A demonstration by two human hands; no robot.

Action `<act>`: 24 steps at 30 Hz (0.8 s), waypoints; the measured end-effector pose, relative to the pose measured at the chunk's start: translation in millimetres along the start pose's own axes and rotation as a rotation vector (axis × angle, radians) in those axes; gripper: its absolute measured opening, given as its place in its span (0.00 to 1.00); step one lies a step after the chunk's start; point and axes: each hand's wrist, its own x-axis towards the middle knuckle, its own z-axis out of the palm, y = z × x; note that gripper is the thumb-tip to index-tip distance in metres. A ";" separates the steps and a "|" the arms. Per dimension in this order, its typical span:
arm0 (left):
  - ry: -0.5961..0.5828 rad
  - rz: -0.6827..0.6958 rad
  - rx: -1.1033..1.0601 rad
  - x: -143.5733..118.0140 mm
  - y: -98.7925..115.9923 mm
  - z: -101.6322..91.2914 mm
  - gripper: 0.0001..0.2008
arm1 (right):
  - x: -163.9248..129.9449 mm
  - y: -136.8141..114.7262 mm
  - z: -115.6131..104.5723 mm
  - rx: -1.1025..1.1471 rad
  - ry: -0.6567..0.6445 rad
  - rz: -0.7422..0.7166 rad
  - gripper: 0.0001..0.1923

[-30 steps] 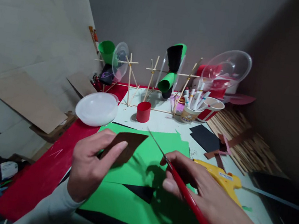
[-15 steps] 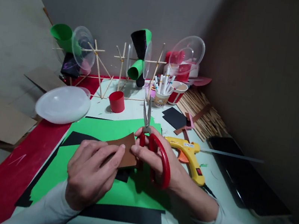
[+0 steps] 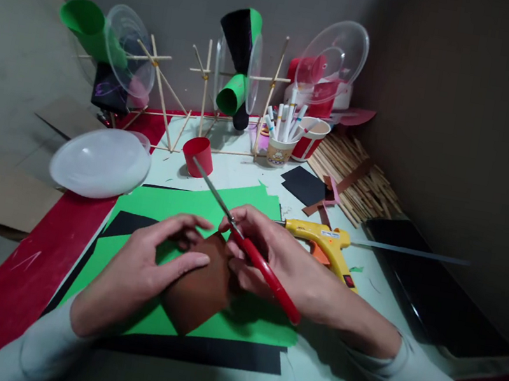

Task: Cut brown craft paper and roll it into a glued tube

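The left hand [image 3: 140,269] is pinching the brown card [image 3: 201,285] under its fingertips on the green sheet [image 3: 175,204], the right hand [image 3: 281,265] is gripping closed red scissors [image 3: 245,247] just beside, seemingly lining up a cut, blades needing opening

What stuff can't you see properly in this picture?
- Brown paper: its upper edge is hidden under both hands, left hand and right hand, in the head view.
- Red scissors: the handle loops are covered by the right hand.
- Marker cup: its print is too small to read.
- Right side of the picture: too dark to make out.
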 end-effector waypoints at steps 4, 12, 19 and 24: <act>-0.266 -0.152 -0.212 2.7 2.8 -5.8 0.12 | -0.5 5.5 1.9 -0.034 -0.063 -0.009 0.20; 0.047 -0.158 -0.207 -7.5 12.5 -5.4 0.09 | 1.3 -1.2 3.5 0.105 0.054 0.038 0.21; 0.113 -0.225 -0.378 -10.1 10.7 -2.2 0.08 | 2.4 3.6 8.5 0.162 0.161 0.010 0.22; -0.171 -0.361 -0.475 -6.6 12.1 -10.3 0.08 | 3.9 8.8 8.8 0.152 0.144 0.001 0.23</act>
